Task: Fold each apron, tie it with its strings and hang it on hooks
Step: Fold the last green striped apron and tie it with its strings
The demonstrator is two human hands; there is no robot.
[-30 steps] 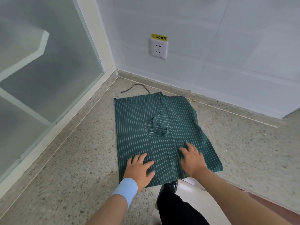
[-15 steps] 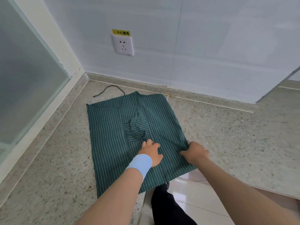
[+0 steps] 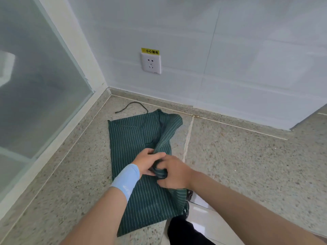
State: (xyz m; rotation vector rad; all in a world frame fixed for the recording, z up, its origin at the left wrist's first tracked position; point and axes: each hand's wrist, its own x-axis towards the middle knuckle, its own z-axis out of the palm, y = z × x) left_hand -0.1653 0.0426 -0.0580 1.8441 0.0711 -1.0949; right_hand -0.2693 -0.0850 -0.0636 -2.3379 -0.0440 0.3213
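Fabric: one dark green cotton apron with thin white stripes, soft and creased, lying mid-frame on the speckled beige terrazzo floor. Its right half is folded over leftward into a raised ridge. Left hand — pale blue wristband on the forearm — and right hand both clasp the bunched fold at frame centre. One thin dark apron string curls beyond the top edge. One white wall socket above, on smooth white tile.

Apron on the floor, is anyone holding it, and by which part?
Yes: both the left hand and right hand grip the green striped apron by its folded-over right edge, mid-length.
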